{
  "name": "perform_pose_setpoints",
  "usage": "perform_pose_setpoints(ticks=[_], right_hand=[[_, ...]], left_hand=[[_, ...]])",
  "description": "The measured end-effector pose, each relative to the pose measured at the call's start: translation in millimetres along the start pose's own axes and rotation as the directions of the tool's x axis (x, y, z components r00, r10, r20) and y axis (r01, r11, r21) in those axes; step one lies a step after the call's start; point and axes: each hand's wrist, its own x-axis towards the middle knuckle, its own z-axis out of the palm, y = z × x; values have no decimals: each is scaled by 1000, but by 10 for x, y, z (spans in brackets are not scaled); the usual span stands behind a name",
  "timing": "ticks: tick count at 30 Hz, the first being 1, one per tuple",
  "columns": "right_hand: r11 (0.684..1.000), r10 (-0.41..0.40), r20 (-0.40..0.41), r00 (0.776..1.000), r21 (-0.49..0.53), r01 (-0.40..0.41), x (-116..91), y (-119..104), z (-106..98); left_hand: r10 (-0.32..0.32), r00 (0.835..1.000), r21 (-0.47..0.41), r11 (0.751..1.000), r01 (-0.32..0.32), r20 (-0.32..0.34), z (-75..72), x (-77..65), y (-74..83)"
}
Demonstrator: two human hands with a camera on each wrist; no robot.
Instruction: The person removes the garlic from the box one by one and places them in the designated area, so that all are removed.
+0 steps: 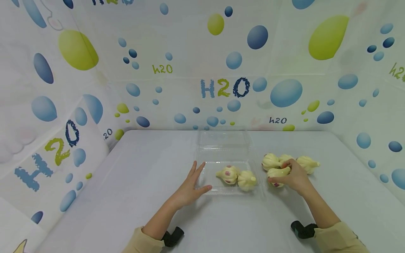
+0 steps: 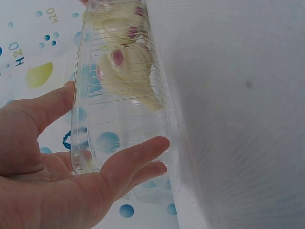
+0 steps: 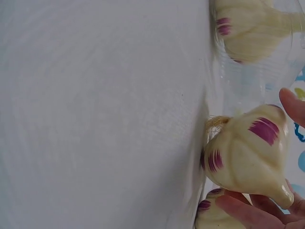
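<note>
A garlic bulb (image 3: 248,152) with purple streaks lies between the thumb and fingers of my right hand (image 1: 295,177), which grips it by the sides at the near edge of a small group. Across from it, my left hand (image 1: 190,189) rests at the left end of a clear plastic container (image 1: 209,175), its fingers spread and mostly straight. The left wrist view shows its thumb and fingertips against the container's rim and wall. Two garlic bulbs (image 1: 229,174) sit inside the container toward its right half.
Several more garlic bulbs (image 1: 307,164) lie on the white table (image 1: 142,168) beyond my right hand. The container's hinged lid (image 1: 223,140) is folded back behind it. A white backdrop (image 1: 190,42) with blue and green drops surrounds the table.
</note>
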Motion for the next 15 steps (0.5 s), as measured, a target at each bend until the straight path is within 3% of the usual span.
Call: perform_pose_setpoints(ticks=[6,15], right_hand=[[1000,27,15,1000,8,-27,-9,-31,-46],[999,16,-37,999,37,-15,-40,-74,-137]], left_hand=[[0,1000,-3,1000,0,-1,3,3,-4],[-8,1000,-4,1000,8,-1,7,7,-10]])
